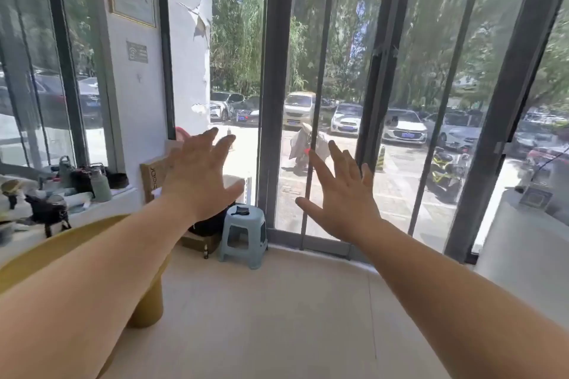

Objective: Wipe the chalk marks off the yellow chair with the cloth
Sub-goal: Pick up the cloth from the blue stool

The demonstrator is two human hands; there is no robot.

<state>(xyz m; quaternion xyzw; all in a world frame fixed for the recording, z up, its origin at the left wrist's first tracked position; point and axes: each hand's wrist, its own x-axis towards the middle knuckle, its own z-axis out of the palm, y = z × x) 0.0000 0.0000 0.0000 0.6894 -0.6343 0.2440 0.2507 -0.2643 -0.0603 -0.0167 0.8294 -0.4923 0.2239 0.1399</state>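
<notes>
Both my arms stretch forward in the air. My left hand point(201, 175) has its fingers spread and straight and holds nothing. My right hand point(341, 194) is spread the same way, also holding nothing. The yellow chair point(52, 251) shows at the lower left, mostly hidden under my left forearm; one thick yellow leg point(147, 308) stands on the floor. Chalk marks do not show on the visible part. I see no cloth.
A light blue plastic stool point(244, 234) stands by the glass sliding doors point(308, 101). A cardboard box point(200, 240) and dark bag sit left of it. A white ledge point(92, 203) at left carries bottles and bags. A white counter point(523, 255) stands at right. Pale floor lies ahead.
</notes>
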